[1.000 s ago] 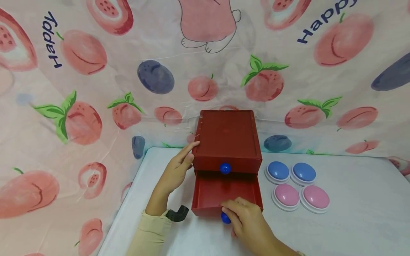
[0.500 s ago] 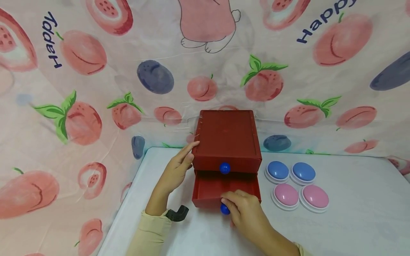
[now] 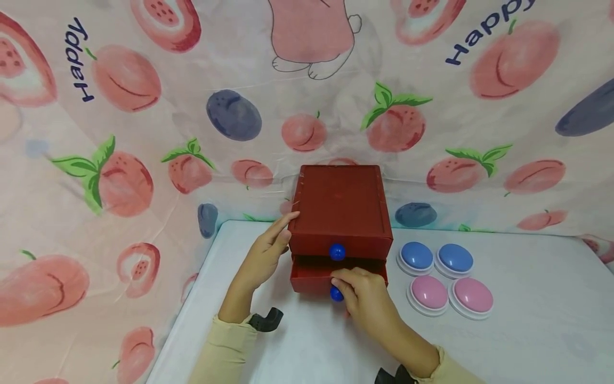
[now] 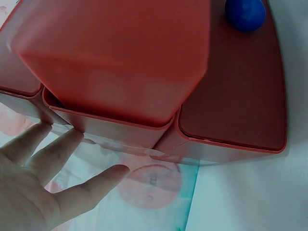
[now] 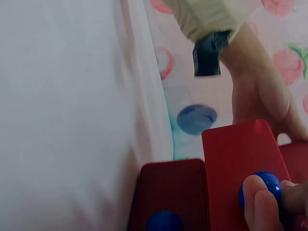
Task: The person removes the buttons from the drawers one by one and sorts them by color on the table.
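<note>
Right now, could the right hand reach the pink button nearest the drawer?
Probably yes: the right hand would first release the lower blue knob, but nothing stands between it and the pink button.

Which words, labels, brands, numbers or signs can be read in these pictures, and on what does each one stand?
"Happy": dark letters on the patterned cloth, upper right of the head view; the y is cut by the picture's top edge.
Apparently "Happy" again: same cloth, upper left, turned sideways; its top letter is unclear.
No readable text shows on the red drawer unit, blue buttons or pink buttons.
</note>
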`<state>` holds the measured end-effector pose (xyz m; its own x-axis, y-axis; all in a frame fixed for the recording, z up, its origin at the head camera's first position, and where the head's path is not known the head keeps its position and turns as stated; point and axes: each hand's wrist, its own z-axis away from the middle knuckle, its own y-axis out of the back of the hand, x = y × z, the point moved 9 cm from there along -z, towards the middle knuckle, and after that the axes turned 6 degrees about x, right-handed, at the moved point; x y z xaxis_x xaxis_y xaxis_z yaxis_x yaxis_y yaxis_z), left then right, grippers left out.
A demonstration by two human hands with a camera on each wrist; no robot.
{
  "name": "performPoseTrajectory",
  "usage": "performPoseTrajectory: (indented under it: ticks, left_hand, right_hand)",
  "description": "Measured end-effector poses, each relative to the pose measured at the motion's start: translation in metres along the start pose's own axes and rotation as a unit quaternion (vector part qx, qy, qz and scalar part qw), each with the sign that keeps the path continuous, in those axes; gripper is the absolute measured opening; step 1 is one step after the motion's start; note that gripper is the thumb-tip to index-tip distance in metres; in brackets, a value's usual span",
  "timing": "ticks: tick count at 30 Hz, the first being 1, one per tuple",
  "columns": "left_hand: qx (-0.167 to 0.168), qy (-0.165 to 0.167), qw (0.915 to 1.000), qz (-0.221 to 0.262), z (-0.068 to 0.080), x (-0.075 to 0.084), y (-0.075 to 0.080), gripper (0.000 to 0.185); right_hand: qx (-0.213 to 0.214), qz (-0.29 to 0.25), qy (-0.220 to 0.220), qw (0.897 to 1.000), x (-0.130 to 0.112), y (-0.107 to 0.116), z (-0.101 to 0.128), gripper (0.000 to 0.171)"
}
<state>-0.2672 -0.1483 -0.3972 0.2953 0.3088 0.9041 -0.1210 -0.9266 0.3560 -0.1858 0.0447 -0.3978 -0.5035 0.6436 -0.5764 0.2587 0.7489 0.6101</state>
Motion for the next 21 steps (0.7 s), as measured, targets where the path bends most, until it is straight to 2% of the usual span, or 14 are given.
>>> performPoseTrajectory:
  ticks: [5, 9, 11, 14, 17, 19, 21]
  left_hand:
    - [0.003, -0.003, 0.9999, -0.01, 0.0, 0.0, 0.001, 0.044]
    - [0.002, -0.003, 0.9999, -0.015, 0.0, 0.0, 0.0, 0.044]
    - [0.001, -0.002, 0.9999, -0.015, 0.0, 0.0, 0.0, 0.044]
    - [-0.001, 0.0, 0.9999, -0.016, 0.0, 0.0, 0.0, 0.044]
    - [0.001, -0.002, 0.9998, -0.02, 0.0, 0.001, 0.001, 0.044]
    - [0.004, -0.003, 0.9997, -0.025, 0.001, 0.001, 0.002, 0.043]
    - [0.004, -0.002, 0.9997, -0.025, 0.001, 0.001, 0.001, 0.043]
  right_hand:
    - [0.022, -0.002, 0.015, 1.0, 0.006, -0.002, -0.01, 0.009]
    - [0.009, -0.001, -0.002, 1.0, 0.012, -0.004, -0.011, 0.011]
    - [-0.017, -0.024, -0.025, 0.999, 0.016, -0.006, -0.008, 0.014]
    - [-0.04, -0.086, -0.043, 0.995, 0.019, -0.004, -0.005, 0.021]
    - [-0.026, -0.153, -0.022, 0.988, 0.014, 0.006, -0.003, 0.023]
    - [-0.009, -0.167, -0.002, 0.986, 0.01, 0.014, 0.0, 0.022]
    - [-0.003, -0.162, -0.002, 0.987, 0.011, 0.019, 0.005, 0.022]
